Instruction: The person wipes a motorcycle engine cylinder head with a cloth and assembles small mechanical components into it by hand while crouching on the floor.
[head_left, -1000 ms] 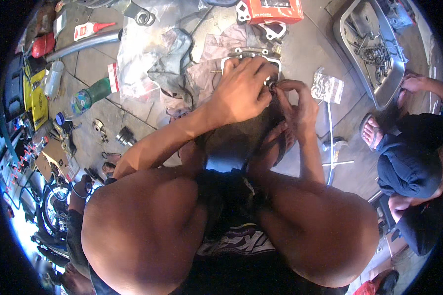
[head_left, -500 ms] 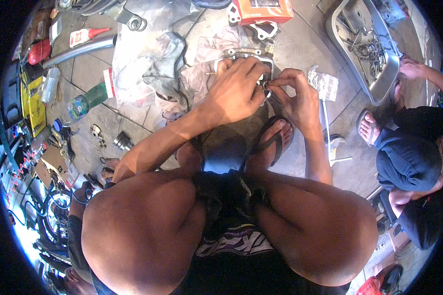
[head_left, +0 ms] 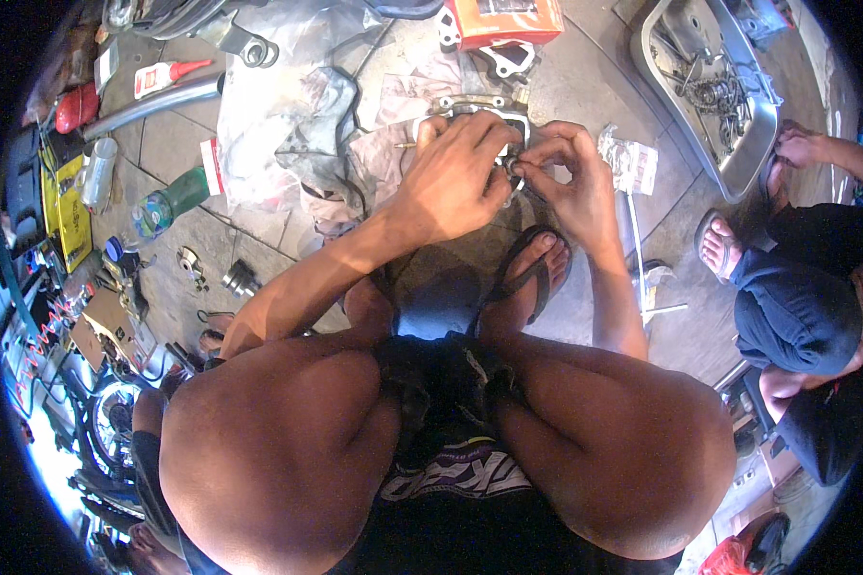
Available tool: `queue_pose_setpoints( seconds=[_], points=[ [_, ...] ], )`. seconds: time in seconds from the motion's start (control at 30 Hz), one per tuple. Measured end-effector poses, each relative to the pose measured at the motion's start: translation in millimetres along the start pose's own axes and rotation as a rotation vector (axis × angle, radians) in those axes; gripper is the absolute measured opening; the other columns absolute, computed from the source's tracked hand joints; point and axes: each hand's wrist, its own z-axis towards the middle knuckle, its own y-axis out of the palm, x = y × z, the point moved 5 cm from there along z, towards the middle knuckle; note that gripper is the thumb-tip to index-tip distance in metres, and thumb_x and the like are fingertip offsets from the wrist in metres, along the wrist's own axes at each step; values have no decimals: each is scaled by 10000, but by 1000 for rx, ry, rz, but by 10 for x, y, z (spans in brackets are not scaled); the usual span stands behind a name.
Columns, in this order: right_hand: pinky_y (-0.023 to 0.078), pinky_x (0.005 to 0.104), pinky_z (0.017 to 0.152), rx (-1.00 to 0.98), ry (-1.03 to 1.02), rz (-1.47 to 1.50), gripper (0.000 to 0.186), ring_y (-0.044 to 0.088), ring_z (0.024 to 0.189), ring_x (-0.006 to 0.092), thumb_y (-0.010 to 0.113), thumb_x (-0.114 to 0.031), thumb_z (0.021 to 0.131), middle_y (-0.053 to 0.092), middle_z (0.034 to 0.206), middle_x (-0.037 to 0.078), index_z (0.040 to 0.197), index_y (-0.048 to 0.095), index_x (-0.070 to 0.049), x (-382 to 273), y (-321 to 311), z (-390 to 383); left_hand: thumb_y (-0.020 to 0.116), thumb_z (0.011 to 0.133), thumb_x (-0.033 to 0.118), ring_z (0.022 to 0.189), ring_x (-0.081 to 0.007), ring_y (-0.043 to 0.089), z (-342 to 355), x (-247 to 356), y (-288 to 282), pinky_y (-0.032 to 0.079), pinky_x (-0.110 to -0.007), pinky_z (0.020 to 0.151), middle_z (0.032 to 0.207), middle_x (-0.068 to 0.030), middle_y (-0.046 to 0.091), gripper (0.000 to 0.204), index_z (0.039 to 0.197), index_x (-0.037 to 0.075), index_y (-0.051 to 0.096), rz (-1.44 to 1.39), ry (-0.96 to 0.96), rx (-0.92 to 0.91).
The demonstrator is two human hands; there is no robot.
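Crouched over a tiled floor (head_left: 288,222), I work at a pale metal engine part (head_left: 475,100) with both hands, my right grip (head_left: 580,180) closed narrowly, thumb and forefinger pinching a small dark piece (head_left: 516,167) at the part's near right edge. My left grip (head_left: 455,177) lies back-up over the metal, fingers bent across it and thumb pointing at the small piece; the hand hides its own underside, so I cannot tell how firmly it holds. My left forearm slants in from the lower left, while my right rises almost straight past the knee, wrist bent inward. The engine part sits on the floor ahead of my sandalled feet, just beside crumpled rags (head_left: 328,120) on its left. Beyond it are a flat gasket (head_left: 513,61) and an orange box (head_left: 508,27).
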Motion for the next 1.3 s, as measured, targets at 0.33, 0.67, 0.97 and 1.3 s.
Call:
queue_pose_setpoints(
  seconds=[0.33,0.67,0.97,1.3],
  points=[
    [516,272,809,-123,409,302,354,655,867,129,758,9,795,705,909,61,1107,591,-10,152,-21,65,648,796,189,1114,-344,558,-10,-25,-11,357,-466,938,1185,-157,582,436,1209,75,564,18,14,35],
    [499,247,741,-100,468,262,324,619,814,118,801,-67,789,652,845,47,1038,601,-11,337,53,3,679,800,238,1044,-346,581,27,-75,-32,398,-454,919,1093,-168,611,428,1169,46,579,94,-149,-68],
    [492,260,793,-171,532,464,368,627,869,147,783,-77,812,653,934,61,1118,596,3,511,68,-25,700,785,274,959,-297,606,114,-29,-12,381,-426,921,944,-123,672,398,1119,77,612,116,-155,-59],
    [495,302,843,-273,488,406,489,611,935,167,776,-62,803,641,1037,74,1233,554,6,475,69,83,719,764,261,975,-276,593,124,-60,11,323,-448,951,915,-89,664,433,1139,93,584,111,-188,-82]
  ],
)
